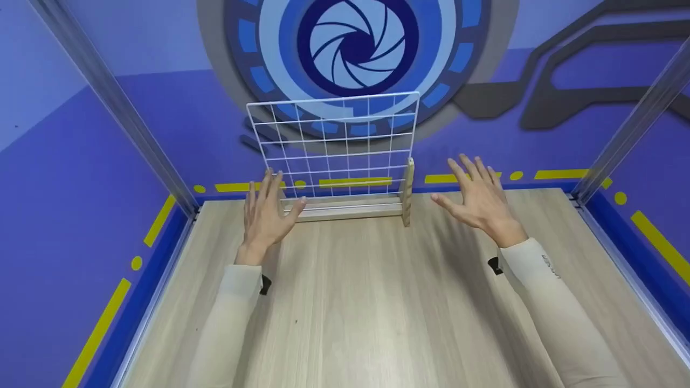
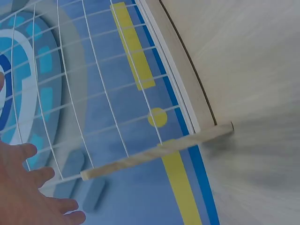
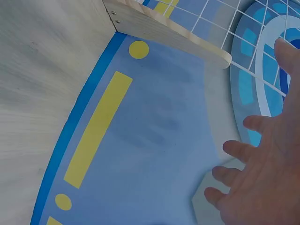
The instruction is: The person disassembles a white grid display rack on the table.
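Observation:
A white wire grid rack point(image 1: 337, 143) stands upright at the back of the table in a wooden base point(image 1: 350, 212). Its right wooden side post point(image 1: 408, 194) shows in the head view, and the left side post point(image 2: 154, 152) in the left wrist view. My left hand point(image 1: 267, 215), fingers spread, is raised in front of the rack's left end and overlaps it in the head view. To the right of the rack my right hand point(image 1: 477, 196) is held up, fingers spread and apart from it. Neither hand holds anything.
The wood-grain table point(image 1: 345, 302) runs back to a blue printed wall point(image 1: 167, 113) with yellow dashes. Metal frame posts rise at the left point(image 1: 118, 108) and right point(image 1: 636, 118) back corners. Black pieces point(image 1: 495, 265) show under both sleeve cuffs.

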A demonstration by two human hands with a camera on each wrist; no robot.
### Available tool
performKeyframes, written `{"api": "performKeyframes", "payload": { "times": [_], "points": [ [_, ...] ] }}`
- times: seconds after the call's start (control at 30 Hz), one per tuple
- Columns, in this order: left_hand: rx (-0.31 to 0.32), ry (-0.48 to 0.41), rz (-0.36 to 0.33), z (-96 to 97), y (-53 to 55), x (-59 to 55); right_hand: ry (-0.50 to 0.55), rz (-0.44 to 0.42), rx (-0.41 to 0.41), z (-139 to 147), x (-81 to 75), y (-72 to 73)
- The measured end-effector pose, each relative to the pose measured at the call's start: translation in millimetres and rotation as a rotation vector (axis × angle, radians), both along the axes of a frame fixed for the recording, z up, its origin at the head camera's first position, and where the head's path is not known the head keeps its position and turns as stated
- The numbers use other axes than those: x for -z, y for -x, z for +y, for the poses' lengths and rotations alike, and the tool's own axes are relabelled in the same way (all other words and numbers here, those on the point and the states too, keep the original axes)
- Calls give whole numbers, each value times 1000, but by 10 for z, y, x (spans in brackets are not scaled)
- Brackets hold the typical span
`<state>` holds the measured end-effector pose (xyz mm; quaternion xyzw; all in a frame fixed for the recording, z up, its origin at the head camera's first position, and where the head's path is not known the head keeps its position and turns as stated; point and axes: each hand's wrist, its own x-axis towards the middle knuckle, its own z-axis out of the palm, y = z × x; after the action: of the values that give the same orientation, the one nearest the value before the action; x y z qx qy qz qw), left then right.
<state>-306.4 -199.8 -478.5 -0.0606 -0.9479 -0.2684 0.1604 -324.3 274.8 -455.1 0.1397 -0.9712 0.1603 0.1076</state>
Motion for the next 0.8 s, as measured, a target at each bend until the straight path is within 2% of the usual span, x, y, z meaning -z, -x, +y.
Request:
{"api": "performKeyframes", "payload": {
  "times": [0.17, 0.33, 0.57, 0.67, 0.8],
  "points": [
    [-1, -59, 10, -120, 59, 0, 26, -32, -35, -31, 9, 119],
    [-3, -162, -6, -257, 161, -12, 177, -128, -65, -105, 36, 304],
    [-1, -395, -121, -349, 353, 18, 389, -249, -51, -209, 78, 530],
    [-9, -443, -167, -329, 423, 40, 502, -278, -51, -258, 99, 606],
    [-40, -491, -194, -325, 508, 65, 606, -298, -83, -369, 114, 695]
  ]
}}
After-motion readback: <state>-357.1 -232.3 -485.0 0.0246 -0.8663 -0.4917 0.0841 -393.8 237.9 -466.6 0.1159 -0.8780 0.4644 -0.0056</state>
